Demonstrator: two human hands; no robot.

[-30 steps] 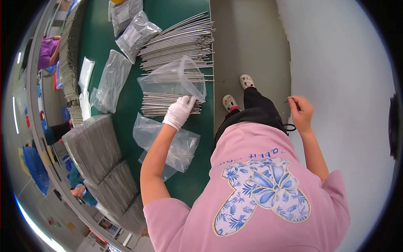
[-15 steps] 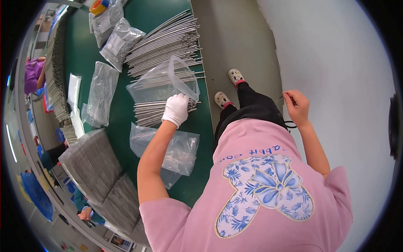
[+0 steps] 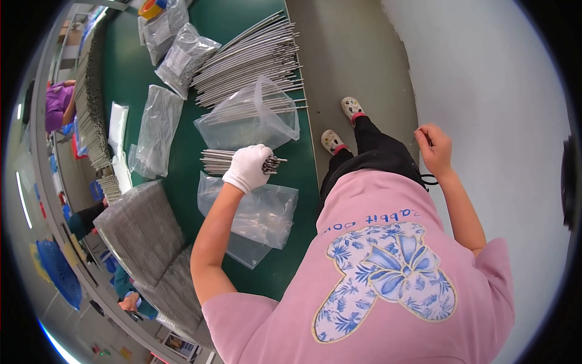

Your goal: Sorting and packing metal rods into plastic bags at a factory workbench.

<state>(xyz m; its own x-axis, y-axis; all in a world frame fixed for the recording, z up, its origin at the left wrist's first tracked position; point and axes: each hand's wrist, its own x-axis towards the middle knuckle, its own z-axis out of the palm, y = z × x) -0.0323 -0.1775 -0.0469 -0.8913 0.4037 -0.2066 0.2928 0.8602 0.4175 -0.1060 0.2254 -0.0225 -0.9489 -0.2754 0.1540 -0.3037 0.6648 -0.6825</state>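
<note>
My left hand (image 3: 248, 168), in a white glove, is closed around a bundle of thin metal rods (image 3: 215, 162) on the green table. Rod ends stick out on both sides of the fist. Just beyond it a clear plastic bag (image 3: 233, 124) lies partly over more rods. Nearer to me, another clear bag (image 3: 264, 212) lies flat beside the wrist. My right hand (image 3: 435, 148), bare, is held up away from the table with its fingers curled and thumb pressed in; what they hold, if anything, cannot be made out.
A wide spread of loose metal rods (image 3: 248, 60) lies along the table's far right edge. Filled bags (image 3: 185, 60), yellow tape (image 3: 151, 7) and a flat clear bag (image 3: 159, 130) lie left of it. Wrapped stacks (image 3: 142, 224) stand at the near left. Other people are beyond the table.
My left hand has turned and closed around the rods, drawing them into a tighter bundle. My right hand stays raised. The whole view has shifted slightly.
</note>
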